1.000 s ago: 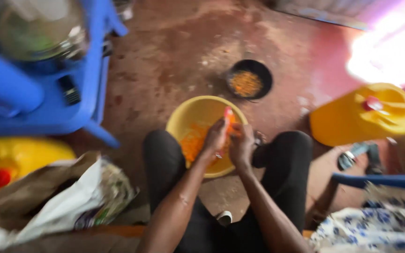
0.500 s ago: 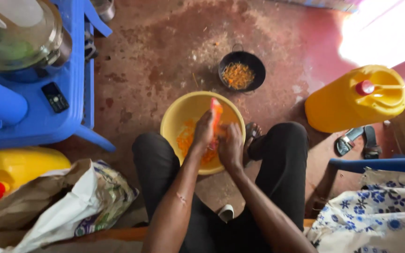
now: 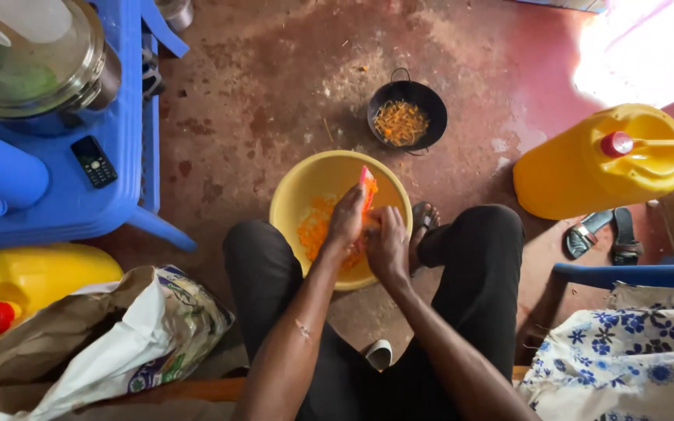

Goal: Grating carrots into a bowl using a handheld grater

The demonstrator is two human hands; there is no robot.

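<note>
Seated person's left hand (image 3: 346, 221) pinches an upright orange carrot (image 3: 367, 187) in closed fingers over the round yellow plastic basin (image 3: 294, 199), now nearer the knees than a second ago; right hand (image 3: 388, 242) curled against it, grip unclear.

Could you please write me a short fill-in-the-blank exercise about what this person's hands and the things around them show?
1. Both hands, the left hand and the right hand, hold an orange carrot over a ____ basin.
2. The small black pan beyond the basin holds ____ shreds.
3. The mobile phone lies on a ____ plastic chair.
4. The yellow jerrycan on the person's right has a ____ cap.

Missing words: yellow; orange; blue; red
</note>
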